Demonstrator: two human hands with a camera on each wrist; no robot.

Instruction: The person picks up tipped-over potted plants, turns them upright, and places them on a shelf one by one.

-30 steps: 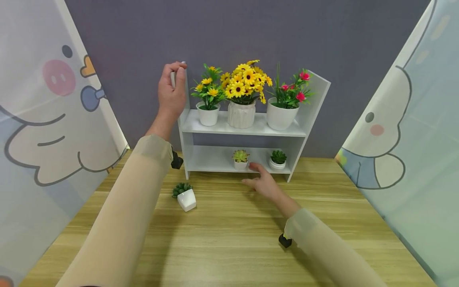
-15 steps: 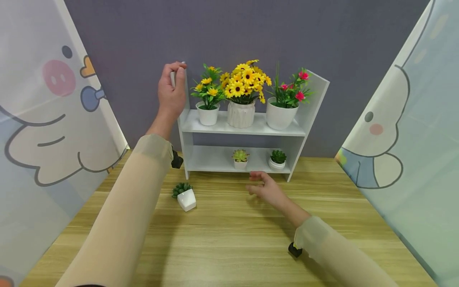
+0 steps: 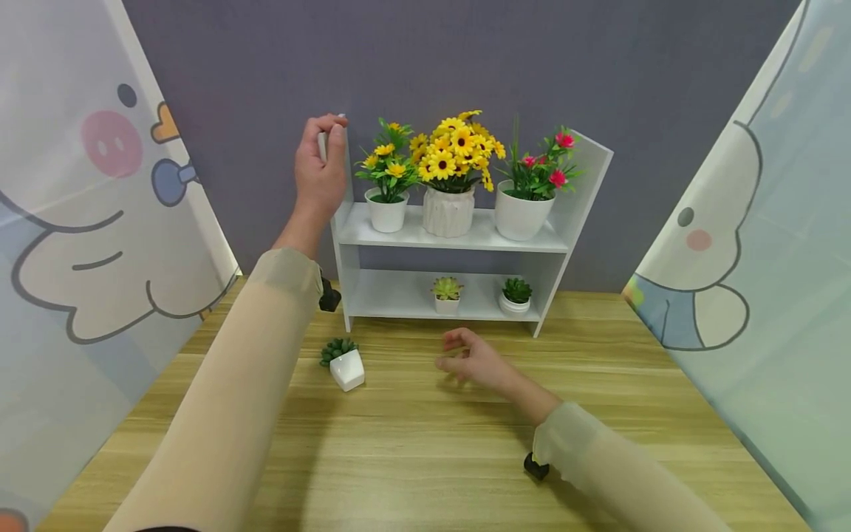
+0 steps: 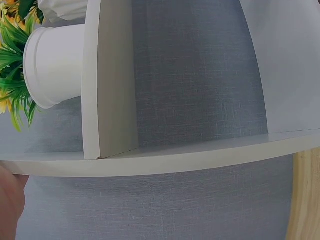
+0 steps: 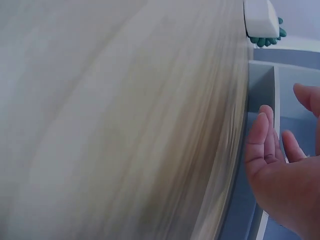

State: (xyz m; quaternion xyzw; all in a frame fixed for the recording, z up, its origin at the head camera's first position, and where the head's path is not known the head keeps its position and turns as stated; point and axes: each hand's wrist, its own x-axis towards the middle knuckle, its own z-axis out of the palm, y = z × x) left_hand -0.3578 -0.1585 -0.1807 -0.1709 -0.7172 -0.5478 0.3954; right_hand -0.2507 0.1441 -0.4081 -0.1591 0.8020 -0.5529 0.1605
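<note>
My left hand (image 3: 320, 166) grips the upper end of the left side panel of a white two-tier shelf (image 3: 459, 246), its fingers hooked over the edge. That panel also crosses the left wrist view, with the hand at its left end. My right hand (image 3: 475, 360) holds nothing, fingers loosely bent, low over the table in front of the shelf. Behind it, a light green succulent (image 3: 447, 294) in a white pot and a dark green succulent (image 3: 515, 294) stand on the lower tier. A tipped potted succulent (image 3: 347, 369) lies on the table left of the right hand.
Along the upper tier stand a yellow-flowered plant (image 3: 387, 214), a vase of yellow daisies (image 3: 448, 213) and a pink-flowered plant (image 3: 524, 214). A grey wall (image 3: 665, 111) rises behind the shelf on the wooden table (image 3: 412, 458). Cartoon-printed panels (image 3: 100, 244) flank both sides.
My right hand has drawn back from the lower tier toward me, then shifted left over the table. The left hand keeps its hold, and the plants have not moved.
</note>
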